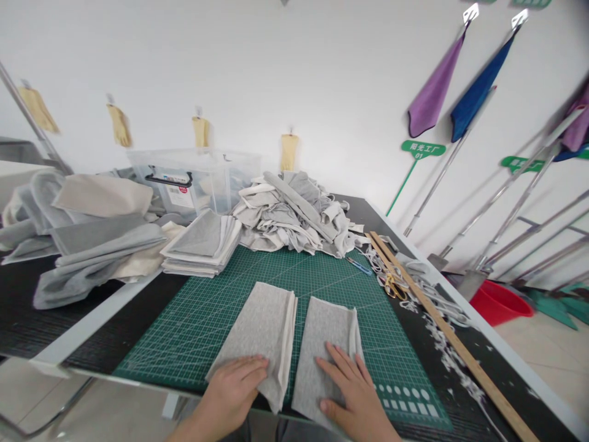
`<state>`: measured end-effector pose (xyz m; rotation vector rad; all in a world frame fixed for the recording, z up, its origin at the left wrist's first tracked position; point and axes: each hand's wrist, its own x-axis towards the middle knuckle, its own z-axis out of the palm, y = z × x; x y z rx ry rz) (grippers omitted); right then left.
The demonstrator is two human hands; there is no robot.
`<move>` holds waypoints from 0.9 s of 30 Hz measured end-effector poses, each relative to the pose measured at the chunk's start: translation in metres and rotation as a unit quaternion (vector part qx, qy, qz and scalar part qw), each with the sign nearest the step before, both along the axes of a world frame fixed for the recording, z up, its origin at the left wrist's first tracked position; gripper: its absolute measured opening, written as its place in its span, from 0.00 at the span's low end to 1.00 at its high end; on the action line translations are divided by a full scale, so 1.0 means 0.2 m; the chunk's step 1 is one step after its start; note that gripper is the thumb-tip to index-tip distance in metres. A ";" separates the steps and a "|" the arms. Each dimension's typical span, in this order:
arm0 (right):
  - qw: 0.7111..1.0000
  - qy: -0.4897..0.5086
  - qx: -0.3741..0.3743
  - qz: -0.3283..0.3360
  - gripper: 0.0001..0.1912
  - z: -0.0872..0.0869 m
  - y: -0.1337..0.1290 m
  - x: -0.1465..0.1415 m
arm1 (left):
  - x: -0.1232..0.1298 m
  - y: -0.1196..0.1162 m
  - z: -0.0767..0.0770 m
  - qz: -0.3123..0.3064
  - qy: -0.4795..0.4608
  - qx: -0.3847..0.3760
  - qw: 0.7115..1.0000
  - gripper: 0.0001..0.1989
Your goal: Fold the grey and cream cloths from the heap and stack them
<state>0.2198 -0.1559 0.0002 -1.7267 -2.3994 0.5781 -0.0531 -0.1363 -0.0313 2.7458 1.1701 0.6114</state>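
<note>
Two folded pieces of grey fabric lie side by side on the green cutting mat [161, 344], with a narrow gap between them. My left hand [237, 387] is at the near end of the left folded grey fabric [262, 319], fingers together and curled over it, the thumb hidden. Flat on the right folded grey fabric [322, 331] rests my right hand [347, 387], its fingers spread. Both pieces show pale layered edges along their right sides.
Behind the mat are a neat fabric stack [202, 239], a heap of grey scraps [294, 212] and a clear plastic box [202, 178]. Loose fabric [101, 227] lies left. Gold-handled scissors [393, 286], a blue-handled tool [359, 265] and a long wooden ruler [442, 325] lie right.
</note>
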 end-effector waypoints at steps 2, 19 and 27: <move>1.000 0.001 0.000 -0.004 0.29 0.00 0.00 0.00 | -0.01 -0.04 -0.01 -0.028 0.008 -0.025 0.999 0.17; 1.000 0.000 0.018 -0.023 0.25 -0.02 0.02 0.00 | -0.02 0.04 0.09 0.026 -0.027 -0.181 0.983 0.30; 0.999 -0.006 0.027 -0.028 0.23 -0.02 0.03 -0.01 | -0.33 0.41 0.65 0.126 -0.210 -0.327 0.913 0.16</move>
